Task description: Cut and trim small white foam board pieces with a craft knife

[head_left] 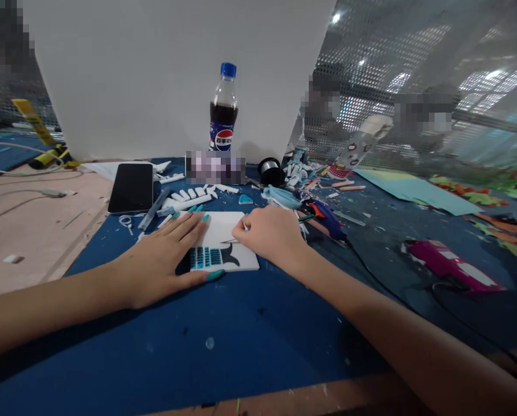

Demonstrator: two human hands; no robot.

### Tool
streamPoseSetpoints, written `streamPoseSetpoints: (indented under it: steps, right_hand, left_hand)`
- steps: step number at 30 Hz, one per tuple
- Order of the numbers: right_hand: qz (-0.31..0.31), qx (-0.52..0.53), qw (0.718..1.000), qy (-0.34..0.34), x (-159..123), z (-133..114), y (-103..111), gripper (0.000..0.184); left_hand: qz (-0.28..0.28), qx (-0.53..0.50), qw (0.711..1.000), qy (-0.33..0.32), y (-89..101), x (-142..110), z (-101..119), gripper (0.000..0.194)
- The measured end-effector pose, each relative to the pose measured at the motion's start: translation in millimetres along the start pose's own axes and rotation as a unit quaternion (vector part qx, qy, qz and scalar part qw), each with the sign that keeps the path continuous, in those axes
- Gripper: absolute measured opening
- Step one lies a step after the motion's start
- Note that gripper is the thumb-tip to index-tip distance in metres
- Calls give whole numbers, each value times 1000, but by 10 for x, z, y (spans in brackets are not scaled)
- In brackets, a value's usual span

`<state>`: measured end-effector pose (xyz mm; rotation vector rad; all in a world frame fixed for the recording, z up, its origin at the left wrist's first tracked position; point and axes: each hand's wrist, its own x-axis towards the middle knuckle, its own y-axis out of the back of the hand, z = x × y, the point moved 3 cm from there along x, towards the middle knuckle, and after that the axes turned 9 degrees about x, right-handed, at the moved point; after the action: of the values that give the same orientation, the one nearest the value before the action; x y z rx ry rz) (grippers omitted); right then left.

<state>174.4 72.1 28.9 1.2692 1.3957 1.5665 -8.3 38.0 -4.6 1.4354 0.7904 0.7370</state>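
Note:
A small white board (219,228) lies on the blue table top. Rows of short blue strips (205,257) and a dark curved shape (230,256) sit on its near part. My left hand (158,257) rests flat with fingers stretched over the board's left side, its thumb along the near edge. On the board's right side, my right hand (276,234) is closed with the fingers pinched. A thin, pointed line shows beside the pinching fingers; what they hold is too small and hidden to name.
Beyond the board are a black phone (132,188), white offcuts (184,199), a cola bottle (224,110) and a wire spool (271,171). A blue glue gun (328,219) and a magenta device (455,267) with cables lie right. A white panel (154,75) stands behind.

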Motion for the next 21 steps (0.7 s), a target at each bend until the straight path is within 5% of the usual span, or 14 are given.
streamPoseSetpoints:
  steps: [13, 21]
  right_hand:
    - [1, 8, 1000, 8, 34, 35, 7, 31]
    - [-29, 6, 1000, -1, 57, 51, 11, 30]
  left_hand:
    - [13, -1, 1000, -6, -1, 1, -22, 81]
    - [-33, -14, 999, 4, 33, 11, -6, 82]
